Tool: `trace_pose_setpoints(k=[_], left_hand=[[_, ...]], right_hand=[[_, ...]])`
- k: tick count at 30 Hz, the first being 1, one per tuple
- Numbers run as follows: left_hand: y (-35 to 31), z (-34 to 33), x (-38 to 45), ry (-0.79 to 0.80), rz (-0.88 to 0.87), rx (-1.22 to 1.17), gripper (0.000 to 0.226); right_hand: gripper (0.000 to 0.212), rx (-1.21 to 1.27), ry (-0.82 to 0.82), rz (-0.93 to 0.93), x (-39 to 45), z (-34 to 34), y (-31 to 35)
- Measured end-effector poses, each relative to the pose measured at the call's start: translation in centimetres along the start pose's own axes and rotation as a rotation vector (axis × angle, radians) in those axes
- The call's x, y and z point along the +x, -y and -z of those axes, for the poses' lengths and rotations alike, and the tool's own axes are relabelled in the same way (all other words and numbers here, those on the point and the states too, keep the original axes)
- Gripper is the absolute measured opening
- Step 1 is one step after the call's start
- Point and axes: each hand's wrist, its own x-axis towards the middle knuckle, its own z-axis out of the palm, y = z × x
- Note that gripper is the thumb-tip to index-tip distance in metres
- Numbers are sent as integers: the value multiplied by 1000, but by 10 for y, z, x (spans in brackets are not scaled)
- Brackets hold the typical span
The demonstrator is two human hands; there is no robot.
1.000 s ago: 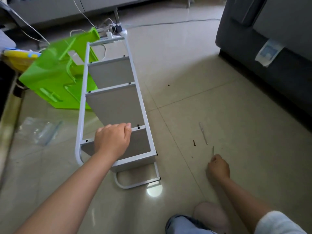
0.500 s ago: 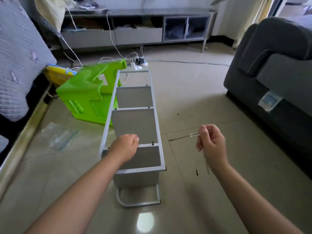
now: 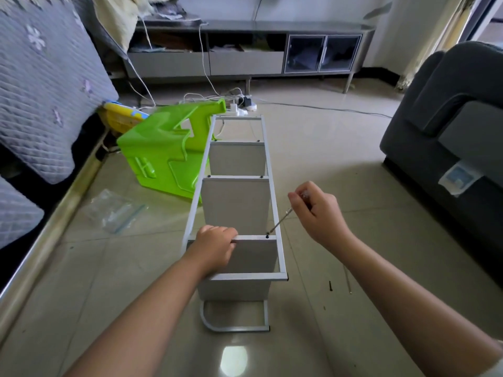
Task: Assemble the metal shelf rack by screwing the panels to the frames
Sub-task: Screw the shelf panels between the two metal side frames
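The grey metal shelf rack lies on its side on the tiled floor, with three panels between its two frames. My left hand grips the top edge of the nearest panel. My right hand pinches a thin screwdriver by its clear handle, just right of the rack. The screwdriver slants down to the left, and its tip sits on a dark screw at the right end of that panel's top edge.
A loose black screw and a thin metal rod lie on the floor to the right. A green plastic piece leans left of the rack, a clear plastic bag nearer. A dark sofa stands right, cables behind.
My right hand has lifted the screwdriver off the floor and brought its tip down onto the screw in the nearest panel. My left hand has stayed on that panel. The view has tilted upward.
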Motion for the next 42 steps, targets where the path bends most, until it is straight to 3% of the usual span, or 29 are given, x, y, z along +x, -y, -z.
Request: trace_pose_setpoints(k=[2, 4, 11, 19, 27, 30, 33, 36, 39, 42], left_hand=[[0, 0, 0, -2, 6, -16, 29], [-1, 0, 0, -12, 17, 5, 25], [-1, -1, -2, -32, 3, 19, 21], [0, -3, -1, -22, 10, -4, 23], [1, -5, -2, -35, 2, -12, 24], [2, -6, -2, -26, -9, -10, 24], [3, -7, -1, -28, -11, -18, 24], [2, -6, -1, -26, 11, -11, 25], [0, -6, 0, -11, 24, 3, 25], [0, -5, 1, 4, 23, 8, 26]], right_hand=[[18, -8, -6, -3, 1, 0, 0], [18, -7, 5, -19, 2, -1, 1], [17, -35, 102, -36, 2, -5, 4], [18, -43, 45, -29, 3, -6, 5], [18, -106, 151, -34, 3, -5, 3], [25, -280, 297, 11, 12, 3, 14], [39, -685, 531, 62, 29, 2, 36], [45, -970, 600, 130, 42, -3, 55], [22, -875, 688, 176, 46, 2, 58], [8, -822, 914, 154, 47, 13, 58]])
